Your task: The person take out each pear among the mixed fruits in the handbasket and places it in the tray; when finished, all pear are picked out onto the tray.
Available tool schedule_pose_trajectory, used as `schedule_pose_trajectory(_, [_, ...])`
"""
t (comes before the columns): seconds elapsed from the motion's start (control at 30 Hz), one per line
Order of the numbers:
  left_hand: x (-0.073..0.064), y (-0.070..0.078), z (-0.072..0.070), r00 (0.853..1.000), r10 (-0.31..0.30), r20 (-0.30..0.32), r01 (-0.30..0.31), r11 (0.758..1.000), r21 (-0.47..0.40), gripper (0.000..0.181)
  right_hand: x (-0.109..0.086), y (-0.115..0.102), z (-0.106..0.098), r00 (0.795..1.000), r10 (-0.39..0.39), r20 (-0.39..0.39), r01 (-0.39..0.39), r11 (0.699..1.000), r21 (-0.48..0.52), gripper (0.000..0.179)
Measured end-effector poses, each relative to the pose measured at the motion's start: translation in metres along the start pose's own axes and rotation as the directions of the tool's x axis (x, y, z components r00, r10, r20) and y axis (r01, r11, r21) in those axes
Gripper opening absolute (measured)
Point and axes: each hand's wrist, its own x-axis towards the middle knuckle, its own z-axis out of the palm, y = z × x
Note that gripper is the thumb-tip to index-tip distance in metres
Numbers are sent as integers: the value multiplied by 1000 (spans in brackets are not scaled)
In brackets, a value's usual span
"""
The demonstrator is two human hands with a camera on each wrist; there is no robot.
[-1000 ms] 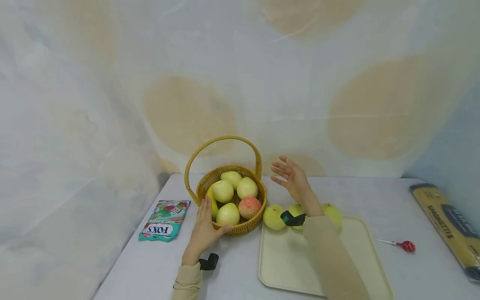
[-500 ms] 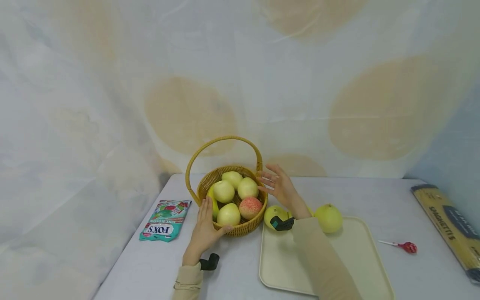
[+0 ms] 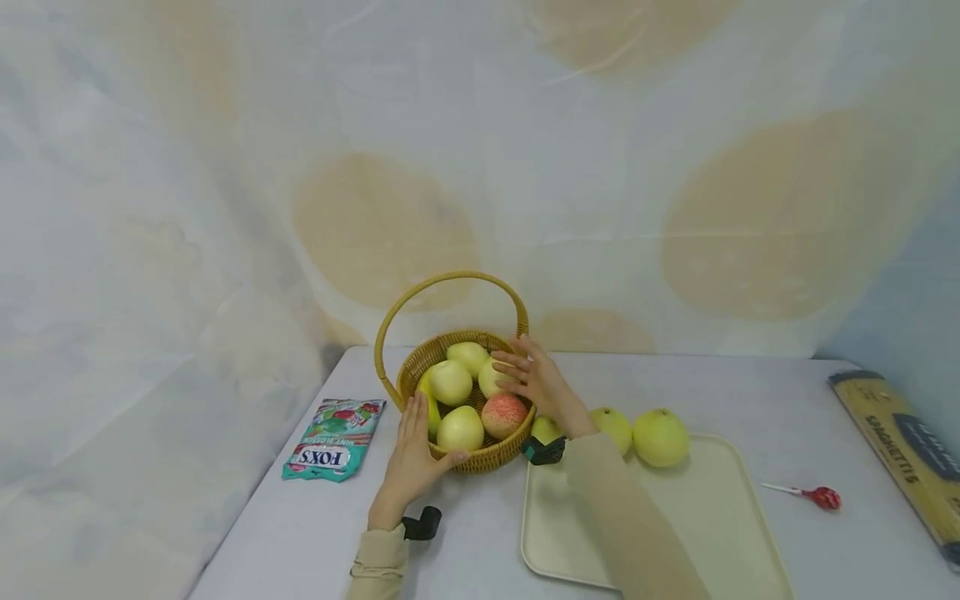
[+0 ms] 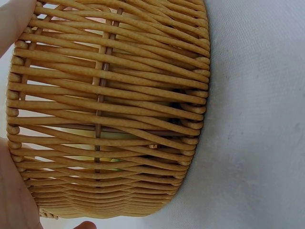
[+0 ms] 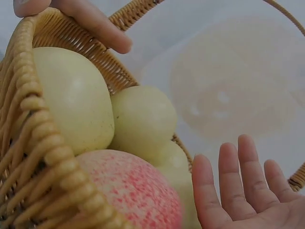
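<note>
Inside the wicker basket (image 3: 491, 457) lie a peach (image 3: 503, 416), banana (image 3: 432, 414) and four pale fruits (image 3: 451, 382).

Head view forward-down, farther off; wrist views close, sharing basket (image 3: 487, 457): left side-on, right across rim (image 5: 58, 151).

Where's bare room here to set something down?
Bare tabletop lies beyond the tray and lollipop, left of the spaghetti pack; more in front of the candy bag. The tray's near right is bare too. Crowded: the fruit-filled basket between left hand and right hand, and the tray's far edge, lined with pale fruits.
</note>
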Motion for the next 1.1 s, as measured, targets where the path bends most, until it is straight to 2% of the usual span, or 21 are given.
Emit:
schedule_pose_trajectory(0.3, [0, 3, 4, 1000, 19, -1, -19, 1000, 14, 120, 11, 6, 11, 999, 30, 12, -30, 999, -10, 60])
schedule_pose_trajectory(0.67, [-6, 13, 3, 1000, 4, -2, -4, 1000, -2, 119, 18, 9, 22, 999, 53, -5, -53, 998, -22, 61])
schedule_pose_trajectory(0.97, [-8, 10, 1, 1000, 23, -18, -23, 1000, 9, 121, 24, 10, 30, 999, 45, 17, -43, 996, -79, 64])
schedule_pose_trajectory(1.1, [-9, 9, 0, 1000, 11, -16, -11, 1000, 3, 121, 29, 11, 35, 999, 50, 19, -48, 991, -126, 63])
